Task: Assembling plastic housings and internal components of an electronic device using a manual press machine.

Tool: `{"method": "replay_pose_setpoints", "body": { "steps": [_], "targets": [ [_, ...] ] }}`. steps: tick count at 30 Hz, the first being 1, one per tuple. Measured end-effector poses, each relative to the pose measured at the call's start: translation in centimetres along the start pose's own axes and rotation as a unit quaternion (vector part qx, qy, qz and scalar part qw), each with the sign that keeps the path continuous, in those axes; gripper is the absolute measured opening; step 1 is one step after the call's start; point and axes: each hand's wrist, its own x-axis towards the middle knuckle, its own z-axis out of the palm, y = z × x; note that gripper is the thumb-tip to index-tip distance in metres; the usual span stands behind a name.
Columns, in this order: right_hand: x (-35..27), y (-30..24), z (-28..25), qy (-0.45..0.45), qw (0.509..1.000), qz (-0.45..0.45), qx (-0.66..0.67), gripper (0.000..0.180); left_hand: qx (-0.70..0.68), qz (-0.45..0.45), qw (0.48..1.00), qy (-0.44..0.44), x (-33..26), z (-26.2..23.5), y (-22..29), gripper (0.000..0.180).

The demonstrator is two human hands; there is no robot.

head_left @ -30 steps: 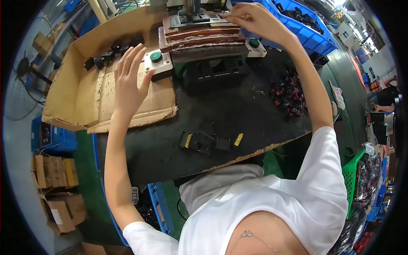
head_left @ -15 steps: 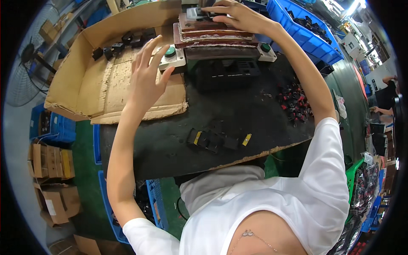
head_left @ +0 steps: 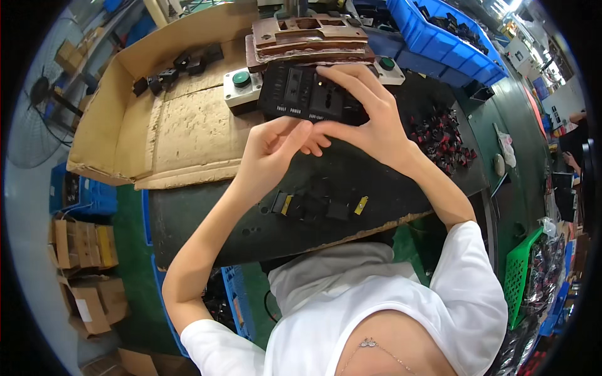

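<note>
A: In the head view, where is the black housing (head_left: 298, 91) held?

B: Over the bench (head_left: 382, 178), just in front of the layered brown block (head_left: 307, 41). It is grasped between the thumb and fingers of the right hand (head_left: 373, 119). The fingers of the left hand (head_left: 271, 149) are curled by its near edge; whether anything is pinched there cannot be told.

A: What could go wrong?

B: Were the right grasp loosened, the housing could be dropped; swung leftward, it could be knocked against the green-button box (head_left: 233, 94).

A: And its look?

B: A flat black face, pierced by slots, marked with white lettering along the near edge.
</note>
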Motion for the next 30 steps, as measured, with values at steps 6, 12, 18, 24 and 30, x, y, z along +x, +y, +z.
{"method": "replay_pose_setpoints", "body": {
  "steps": [6,12,18,24,30],
  "targets": [
    [-1.1,0.8,0.7,-0.095,0.898,0.182,0.389,0.039,0.063,0.000,0.998,0.023,-0.6,1.1,0.4,0.031],
    [-1.1,1.1,0.7,-0.134,0.884,0.187,0.406,0.034,0.085,0.004,0.996,0.018,-1.2,1.5,1.1,0.034],
    [-1.1,0.6,0.7,-0.145,0.859,0.213,0.442,0.034,0.086,-0.002,0.996,0.020,-1.6,1.8,1.8,0.038],
    [-1.5,0.4,1.2,-0.121,0.881,0.211,0.406,0.034,0.115,-0.003,0.993,0.039,-1.6,1.8,1.7,0.038],
    [-1.7,0.0,1.3,-0.094,0.899,0.204,0.376,0.034,0.144,-0.001,0.988,0.047,-1.6,1.8,1.4,0.038]
  ]
}}
